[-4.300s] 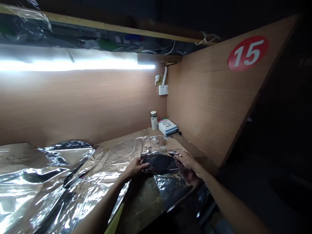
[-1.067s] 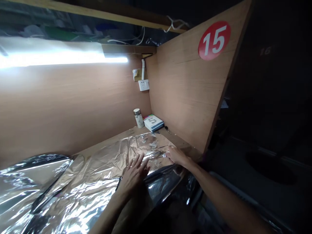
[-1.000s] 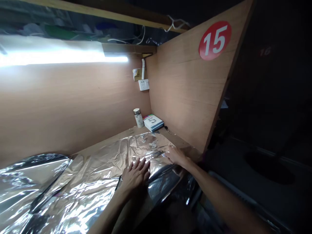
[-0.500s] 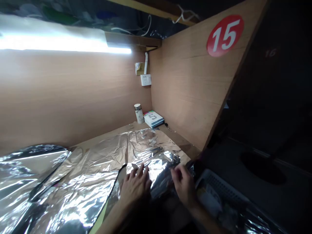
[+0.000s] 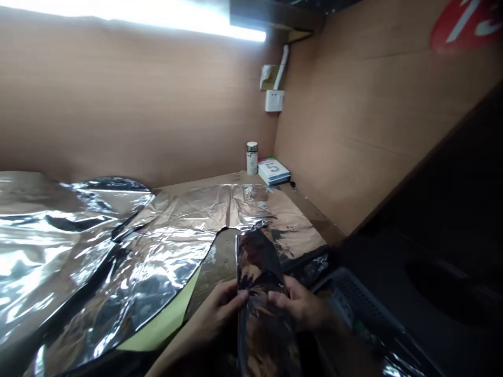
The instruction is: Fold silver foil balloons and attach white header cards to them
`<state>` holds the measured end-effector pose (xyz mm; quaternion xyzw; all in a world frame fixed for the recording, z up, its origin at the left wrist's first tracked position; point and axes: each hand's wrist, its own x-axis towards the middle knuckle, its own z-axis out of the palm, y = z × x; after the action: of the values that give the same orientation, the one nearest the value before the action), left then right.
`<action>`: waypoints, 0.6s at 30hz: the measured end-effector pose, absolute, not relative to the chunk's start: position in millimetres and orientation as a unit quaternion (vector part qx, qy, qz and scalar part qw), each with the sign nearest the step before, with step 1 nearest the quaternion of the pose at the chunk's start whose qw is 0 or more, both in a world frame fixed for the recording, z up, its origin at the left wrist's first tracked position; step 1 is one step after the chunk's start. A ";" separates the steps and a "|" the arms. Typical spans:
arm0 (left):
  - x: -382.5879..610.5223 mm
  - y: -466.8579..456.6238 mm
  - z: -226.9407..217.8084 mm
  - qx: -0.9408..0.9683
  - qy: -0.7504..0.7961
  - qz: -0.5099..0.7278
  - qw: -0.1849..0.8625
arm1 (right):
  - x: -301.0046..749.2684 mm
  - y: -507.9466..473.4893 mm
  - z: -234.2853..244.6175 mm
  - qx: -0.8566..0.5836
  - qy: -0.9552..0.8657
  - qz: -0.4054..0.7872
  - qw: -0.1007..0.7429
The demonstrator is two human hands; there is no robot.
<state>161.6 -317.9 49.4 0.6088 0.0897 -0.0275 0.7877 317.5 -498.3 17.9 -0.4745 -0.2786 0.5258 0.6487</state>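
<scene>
A folded strip of shiny silver foil film [image 5: 261,319] stands out in front of me, its far end near the table edge. My left hand [image 5: 226,303] pinches its left edge with thumb and fingers. On its right edge, my right hand [image 5: 296,301] grips with the thumb on top. Beyond both hands, a large crinkled silver foil sheet [image 5: 165,251] lies spread over the table, with a dark border along its near edge. Part of a pale yellow-green sheet [image 5: 163,319] shows under that edge. The lower end of the strip runs out of view.
At the back corner stand a white bottle [image 5: 252,159] and a stack of booklets [image 5: 274,170]. More foil [image 5: 39,235] is heaped at the left. A grey plastic basket [image 5: 365,298] sits low at the right, beside a wooden partition [image 5: 353,115]. A power socket [image 5: 274,100] is on the wall.
The view has tilted down and turned left. My left hand has left its flat position on the foil. Both hands now hold a folded foil strip between them.
</scene>
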 end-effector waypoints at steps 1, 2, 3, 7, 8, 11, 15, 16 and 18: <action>157.3 -318.7 50.2 0.602 0.096 0.007 0.792 | 316.6 -490.9 20.5 -0.461 -0.281 0.537 0.648; 152.8 -319.4 50.9 0.600 0.104 0.040 0.792 | 314.3 -483.5 21.9 -0.446 -0.277 0.544 0.654; 148.0 -319.8 51.9 0.597 0.112 0.065 0.792 | 311.5 -476.7 22.6 -0.431 -0.267 0.548 0.665; 126.9 -319.0 62.7 0.556 0.140 0.110 0.812 | 302.2 -460.1 26.6 -0.412 -0.220 0.576 0.671; 121.5 -318.0 66.1 0.552 0.146 0.121 0.812 | 301.1 -457.9 28.2 -0.419 -0.213 0.584 0.662; 106.2 -310.4 71.2 0.563 0.175 0.161 0.791 | 298.6 -447.1 31.0 -0.429 -0.213 0.597 0.644; 91.2 -287.1 59.3 0.597 0.224 0.196 0.745 | 292.4 -412.8 25.6 -0.437 -0.229 0.586 0.643; 87.7 -281.7 54.7 0.619 0.229 0.212 0.721 | 289.8 -403.5 23.4 -0.441 -0.222 0.584 0.644; 78.1 -277.3 47.5 0.680 0.233 0.241 0.652 | 281.9 -390.3 20.2 -0.446 -0.198 0.591 0.642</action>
<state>78.1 -277.3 47.5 0.6803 0.2330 0.2411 0.6517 281.9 -390.3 20.2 -0.4465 -0.1976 0.5907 0.6424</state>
